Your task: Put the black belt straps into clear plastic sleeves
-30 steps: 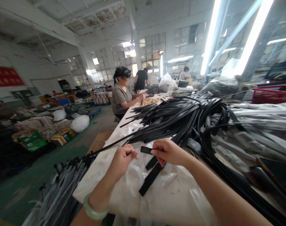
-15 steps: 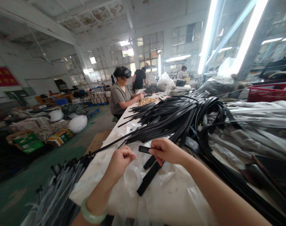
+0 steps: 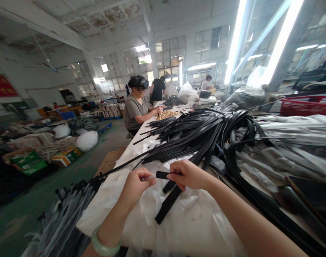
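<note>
My right hand [image 3: 188, 174] is closed around a black strap [image 3: 161, 174], whose flat end sticks out to the left past my thumb. Just left of that end, my left hand [image 3: 138, 185] pinches the edge of a thin, see-through piece of plastic [image 3: 152, 177]. The plastic comes close to the strap's end; whether they touch I cannot tell. Below my right hand, other black strap ends [image 3: 168, 205] lie on clear plastic film over the white table [image 3: 203, 225]. A pale green bangle [image 3: 105, 242] circles my left wrist.
A large heap of black straps [image 3: 195, 132] spreads across the table ahead. White plastic-wrapped lengths [image 3: 291, 132] lie to the right, below a red crate [image 3: 307, 105]. Sleeved straps [image 3: 69, 214] hang at the table's left edge. A co-worker [image 3: 137, 107] sits further along the left side.
A translucent piece of plastic now shows in my left fingers, beside the strap's end. The strap in my right hand has shifted slightly left and down; the whole view has shifted slightly too.
</note>
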Demonstrator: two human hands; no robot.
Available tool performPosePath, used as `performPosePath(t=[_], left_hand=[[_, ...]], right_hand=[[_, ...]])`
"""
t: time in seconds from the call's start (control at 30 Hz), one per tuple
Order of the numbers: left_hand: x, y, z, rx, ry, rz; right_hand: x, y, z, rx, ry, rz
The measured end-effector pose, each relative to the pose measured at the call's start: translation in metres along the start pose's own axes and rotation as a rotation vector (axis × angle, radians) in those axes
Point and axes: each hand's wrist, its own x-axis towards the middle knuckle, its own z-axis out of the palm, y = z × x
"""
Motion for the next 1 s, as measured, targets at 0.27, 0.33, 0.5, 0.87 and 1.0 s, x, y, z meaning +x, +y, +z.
performPosePath(t=[0.27, 0.33, 0.5, 0.87, 1.0], left_hand=[[0.001, 0.0, 0.001, -0.013, 0.004, -0.029], [0.002, -0.002, 0.0, 0.0, 0.017, -0.012], [0.002, -0.006, 0.0, -0.04, 0.038, 0.018], [0.004, -0.008, 0.002, -0.142, 0.067, -0.092], [0.004, -0.01, 0.002, -0.133, 0.078, -0.114]], right_hand=[[-0.001, -0.002, -0.003, -0.038, 0.052, -0.001], [-0.001, -0.003, -0.004, -0.046, 0.084, -0.014], [-0.001, -0.004, -0.003, -0.044, 0.061, -0.022], [-0.002, -0.004, -0.003, -0.063, 0.035, 0.0], [-0.002, -0.003, -0.003, -0.043, 0.048, 0.001]])
